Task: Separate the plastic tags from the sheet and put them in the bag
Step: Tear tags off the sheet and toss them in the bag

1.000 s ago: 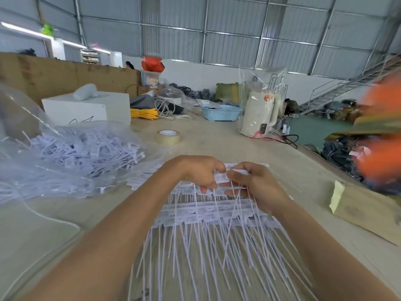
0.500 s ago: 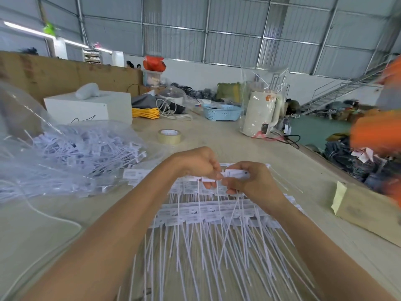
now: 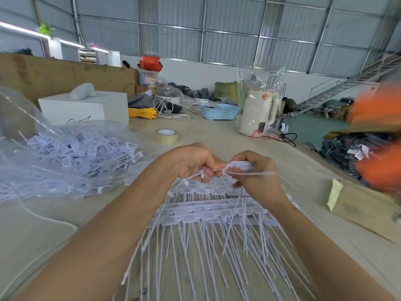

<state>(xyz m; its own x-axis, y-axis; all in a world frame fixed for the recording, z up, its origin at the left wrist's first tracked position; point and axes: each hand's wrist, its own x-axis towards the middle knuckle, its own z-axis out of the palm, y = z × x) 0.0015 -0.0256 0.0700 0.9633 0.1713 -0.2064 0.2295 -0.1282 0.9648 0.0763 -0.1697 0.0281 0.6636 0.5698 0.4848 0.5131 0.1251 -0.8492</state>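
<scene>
Plastic tags (image 3: 208, 213), white and joined in rows as a sheet, are spread on the table (image 3: 217, 135) under both hands. One white tag (image 3: 240, 165) is pinched by the curled fingers of the right hand (image 3: 253, 174). Another loose tag (image 3: 195, 174) is held in the curled left hand (image 3: 193, 161). The two hands are close together above the sheet. More tags are piled inside the clear bag (image 3: 65, 153), which is lying to the left. A roll of tape (image 3: 166, 136) is seen behind the hands.

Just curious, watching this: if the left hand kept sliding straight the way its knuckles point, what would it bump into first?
Probably the right hand: the left hand points at it, both pinching the same plastic tags.
</scene>
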